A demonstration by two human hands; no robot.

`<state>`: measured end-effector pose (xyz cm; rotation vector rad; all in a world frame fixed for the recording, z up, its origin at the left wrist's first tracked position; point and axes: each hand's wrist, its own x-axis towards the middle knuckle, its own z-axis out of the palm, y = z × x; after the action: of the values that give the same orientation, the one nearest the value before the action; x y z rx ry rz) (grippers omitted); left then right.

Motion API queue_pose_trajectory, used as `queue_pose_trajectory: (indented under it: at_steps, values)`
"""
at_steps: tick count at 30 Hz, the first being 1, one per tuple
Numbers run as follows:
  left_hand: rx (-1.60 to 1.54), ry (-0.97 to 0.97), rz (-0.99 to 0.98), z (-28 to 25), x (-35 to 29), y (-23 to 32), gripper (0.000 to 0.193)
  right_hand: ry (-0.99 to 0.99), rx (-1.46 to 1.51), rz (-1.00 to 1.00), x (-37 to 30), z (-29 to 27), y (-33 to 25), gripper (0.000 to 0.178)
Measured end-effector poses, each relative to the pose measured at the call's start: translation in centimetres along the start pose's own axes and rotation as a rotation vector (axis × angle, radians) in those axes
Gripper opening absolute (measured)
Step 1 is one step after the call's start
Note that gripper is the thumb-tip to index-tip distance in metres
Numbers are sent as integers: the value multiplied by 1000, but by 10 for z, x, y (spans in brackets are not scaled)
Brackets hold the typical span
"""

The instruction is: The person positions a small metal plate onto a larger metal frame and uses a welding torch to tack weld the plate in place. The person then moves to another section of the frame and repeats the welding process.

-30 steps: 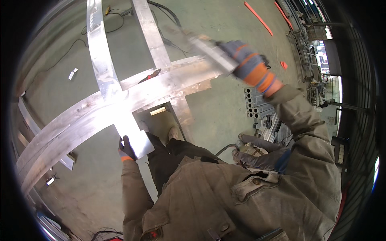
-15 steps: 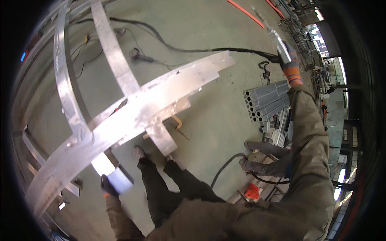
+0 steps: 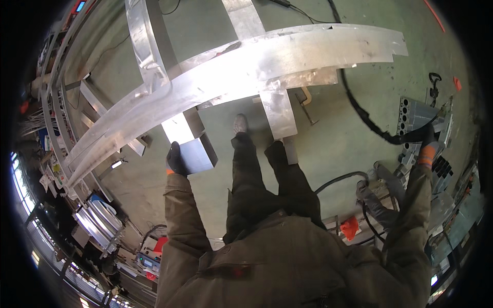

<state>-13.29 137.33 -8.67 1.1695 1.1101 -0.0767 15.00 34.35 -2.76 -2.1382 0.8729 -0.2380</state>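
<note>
L arm [image 3: 184, 210] fwd in long sleeve, L hand [image 3: 177, 158] in dark glove, fingers close tog. R arm [image 3: 415, 205] also fwd but well out to R; R hand [image 3: 433, 144] gloved, finger pose unclear. Orange at both wrists [image 3: 425, 155].

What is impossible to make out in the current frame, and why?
All in the head view:
- Grip of the dark-and-orange gloved right hand: its dark fingers blend with the thick black hose.
- Any fingers of the dark-and-orange gloved left hand underneath the silvery box-shaped metal piece: hidden by it.
- Surface detail on the curved silvery metal beam: washed out by glare.
- Far end of the flat silvery metal bar: cut off by the top edge.
</note>
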Motion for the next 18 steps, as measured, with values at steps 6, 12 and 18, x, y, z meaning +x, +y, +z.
queue_pose_trajectory:
  at_steps: [6, 12, 18]
  values:
    - [-15, 25, 47, 9, -6, 0, 60, -149, -13, -59, -188, -50, -26, 38]
    - [-41, -9, 68, -2, 10, -13, 60, -223, -466, -285, -291, -94, -112, 41]
    - [16, 10, 116, 1, 11, -17, 62, -258, -253, -347, -395, -86, -244, 36]
